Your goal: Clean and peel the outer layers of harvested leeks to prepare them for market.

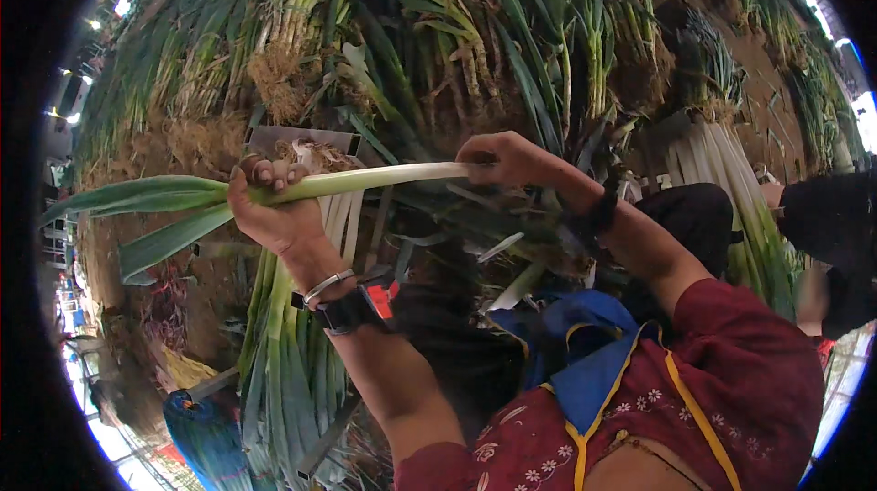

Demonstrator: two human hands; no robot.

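Note:
A leek (370, 180) lies nearly level across the view, its green leaves fanning out to the left and its white shank pointing right. My left hand (277, 207) is wrapped around it where the leaves begin. At the white end, the fingers of my right hand (503, 159) grip the shank and hide its tip. Below and behind my left hand, a bundle of trimmed leeks (294, 340) rests in a metal frame (301, 137), white ends up and leaves hanging toward me.
Heaps of untrimmed leeks with soil-covered roots (281, 80) stretch across the far side. Another trimmed bundle (747, 217) stands at right, near a person's dark sleeve (832, 217). At lower left sits a blue roll (205, 429). Cut leaf scraps (503, 248) lie before me.

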